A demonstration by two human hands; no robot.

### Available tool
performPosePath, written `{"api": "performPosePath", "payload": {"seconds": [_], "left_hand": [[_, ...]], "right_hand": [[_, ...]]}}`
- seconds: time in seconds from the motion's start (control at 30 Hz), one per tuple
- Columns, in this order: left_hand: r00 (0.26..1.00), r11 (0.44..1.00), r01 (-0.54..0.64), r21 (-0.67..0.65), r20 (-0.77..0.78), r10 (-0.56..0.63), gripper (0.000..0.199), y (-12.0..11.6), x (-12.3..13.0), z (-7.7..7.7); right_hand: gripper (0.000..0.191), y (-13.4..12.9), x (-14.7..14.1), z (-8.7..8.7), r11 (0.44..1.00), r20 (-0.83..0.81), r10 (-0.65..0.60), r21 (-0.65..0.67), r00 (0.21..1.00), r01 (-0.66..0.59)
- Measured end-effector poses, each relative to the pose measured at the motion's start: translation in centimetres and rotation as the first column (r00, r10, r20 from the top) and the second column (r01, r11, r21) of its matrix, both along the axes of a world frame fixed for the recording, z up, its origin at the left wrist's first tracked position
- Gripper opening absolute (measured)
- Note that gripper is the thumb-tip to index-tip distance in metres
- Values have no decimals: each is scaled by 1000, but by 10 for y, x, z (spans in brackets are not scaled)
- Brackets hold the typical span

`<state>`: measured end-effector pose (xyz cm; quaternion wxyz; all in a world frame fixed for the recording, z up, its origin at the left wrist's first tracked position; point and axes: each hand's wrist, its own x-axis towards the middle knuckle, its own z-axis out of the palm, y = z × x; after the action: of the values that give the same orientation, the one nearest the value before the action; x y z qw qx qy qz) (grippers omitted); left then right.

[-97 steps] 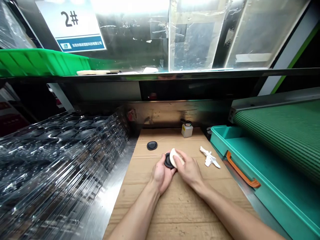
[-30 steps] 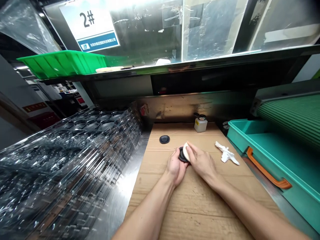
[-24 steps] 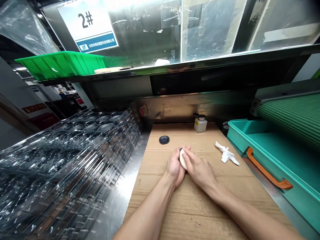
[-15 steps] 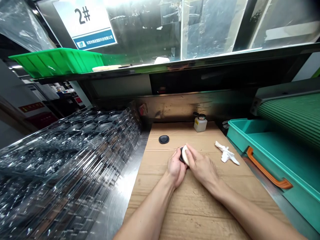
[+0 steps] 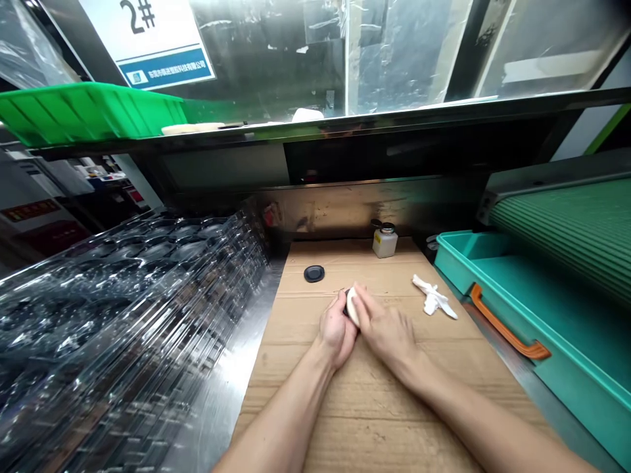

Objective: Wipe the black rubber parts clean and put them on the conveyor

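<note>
Over the cardboard sheet (image 5: 276, 368) my two hands meet. My left hand (image 5: 338, 332) is closed round a small black round part (image 5: 347, 303), mostly hidden by the fingers and by what covers it. Pressed against that part is a white oval pad (image 5: 353, 307), pinched in the fingers of my right hand (image 5: 384, 325). Beyond my left hand a similar black round part (image 5: 314, 273) lies flat on the cardboard. To the right of my right hand lies a crumpled white cloth strip (image 5: 434, 299). A small white bottle with a dark cap (image 5: 385, 240) stands at the cardboard's far edge.
Stacked clear plastic trays (image 5: 162, 282) fill the left side. On the right is a teal bin (image 5: 493, 263) with an orange handle (image 5: 507, 332), below a green ribbed conveyor belt (image 5: 572, 217). A green basket (image 5: 93, 115) sits on the metal shelf (image 5: 394, 121) above.
The view has shifted slightly, so everything sits a little further left. The white pad now covers more of the black part in my left hand.
</note>
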<state>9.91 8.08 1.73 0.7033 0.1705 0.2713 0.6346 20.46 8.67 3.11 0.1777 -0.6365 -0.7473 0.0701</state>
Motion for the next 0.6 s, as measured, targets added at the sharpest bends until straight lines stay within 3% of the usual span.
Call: {"api": "performPosePath", "payload": {"seconds": [0.1, 0.23, 0.4, 0.6], "left_hand": [[1000, 1000, 4, 27, -7, -4, 28, 0, -1, -2], [999, 1000, 22, -11, 31, -22, 26, 2, -2, -2], [1000, 1000, -1, -27, 25, 2, 24, 4, -8, 2], [997, 997, -74, -33, 7, 74, 25, 8, -29, 8]], "right_hand": [[49, -4, -2, 0, 999, -17, -46, -9, 999, 46], [49, -1, 0, -3, 999, -35, 47, -3, 998, -47], [48, 22, 21, -5, 994, -221, -88, 50, 971, 102], [44, 22, 36, -12, 992, -266, -72, 82, 961, 97]]}}
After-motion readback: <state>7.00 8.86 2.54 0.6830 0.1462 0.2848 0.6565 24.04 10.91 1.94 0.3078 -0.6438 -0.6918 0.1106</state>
